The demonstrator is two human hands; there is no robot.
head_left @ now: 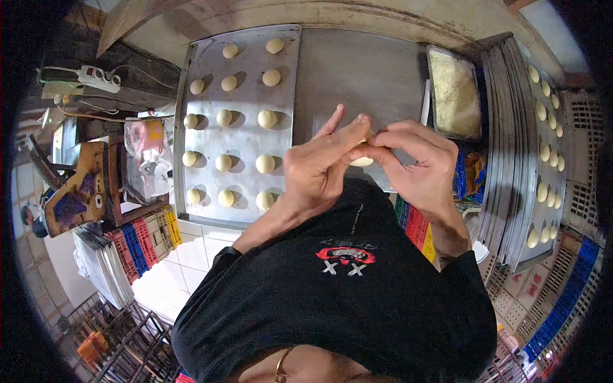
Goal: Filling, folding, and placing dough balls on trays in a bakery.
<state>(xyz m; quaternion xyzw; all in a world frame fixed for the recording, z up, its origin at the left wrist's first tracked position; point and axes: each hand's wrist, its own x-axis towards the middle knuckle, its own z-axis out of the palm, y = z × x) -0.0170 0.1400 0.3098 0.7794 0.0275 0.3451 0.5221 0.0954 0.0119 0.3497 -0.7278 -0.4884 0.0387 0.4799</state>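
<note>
Head view: the dough [362, 162] shows as a pale edge between the two hands, directly below the fingertips; whether it also touches the table [357, 64] is hidden. The right hand [419, 155] pinches its edge between thumb and fingertips. The left hand [321, 159] adjoins it with fingers partly extended; its grip cannot be determined. Expect a light, soft, easily dented piece, possibly tacky; support it underneath and pinch only the rim.
</note>
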